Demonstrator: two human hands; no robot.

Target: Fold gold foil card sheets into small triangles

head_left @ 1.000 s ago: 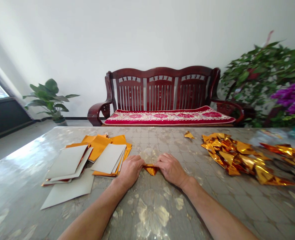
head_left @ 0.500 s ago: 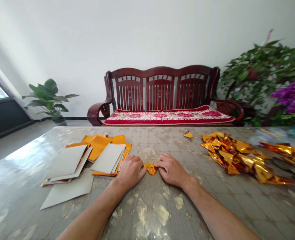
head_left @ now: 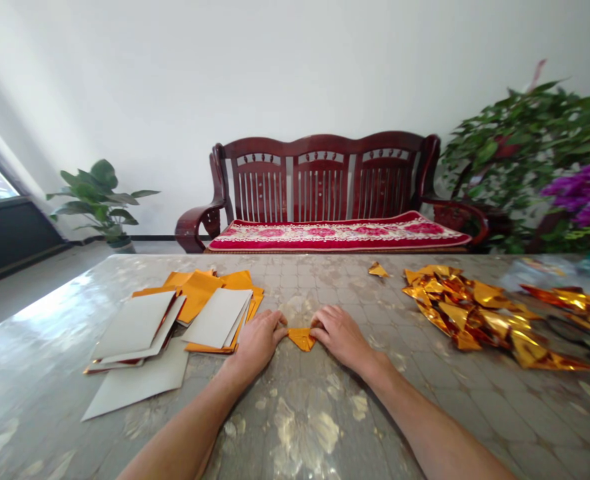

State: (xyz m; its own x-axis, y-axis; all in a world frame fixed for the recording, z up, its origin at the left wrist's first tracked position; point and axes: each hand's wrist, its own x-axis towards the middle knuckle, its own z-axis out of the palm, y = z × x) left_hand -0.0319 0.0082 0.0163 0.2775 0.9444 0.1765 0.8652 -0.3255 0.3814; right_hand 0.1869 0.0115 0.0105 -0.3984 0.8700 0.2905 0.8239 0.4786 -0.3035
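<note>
Small gold foil paper [head_left: 302,338], folded into a triangle, flat on table, point toward viewer

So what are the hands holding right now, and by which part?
Both hands, left and right, pinch the small folded gold paper by its side corners, flat on the table.

Both bare forearms enter from the near edge and converge toward the centre. The left hand [head_left: 259,340] lies palm down, knuckles up, fingers bent and pointing right, fingertips pressed low at its right side. The right hand [head_left: 342,335] mirrors it, palm down, fingers curled and pointing left, thumb tucked beneath. The two sets of fingertips sit near each other, a small gap between them. Wrists are low and straight. Neither hand is raised.
</note>
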